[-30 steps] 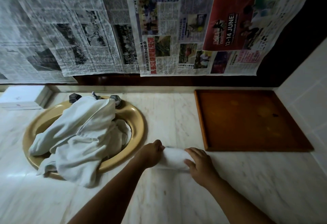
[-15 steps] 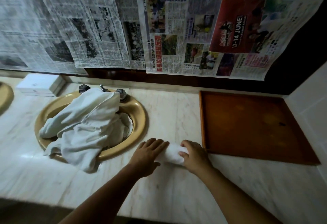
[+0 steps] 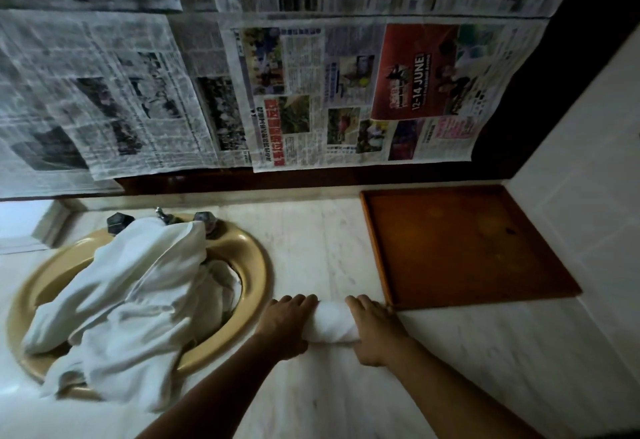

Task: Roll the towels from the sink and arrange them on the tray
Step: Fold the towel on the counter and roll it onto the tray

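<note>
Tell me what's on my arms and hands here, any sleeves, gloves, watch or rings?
Nothing shows. The left forearm and right forearm are bare to the frame's edge, no sleeve or cuff in view. The left hand and right hand are ungloved, with no watch, bracelet or ring visible, though in this dim light a thin ring could be missed.

Bathroom vanity: marble table [image 3: 311, 251] with inset tan sink [image 3: 258, 265], taps [image 3: 204, 222], tiled side wall [image 3: 588, 196], newspaper [image 3: 242, 92] taped over the back wall.
</note>
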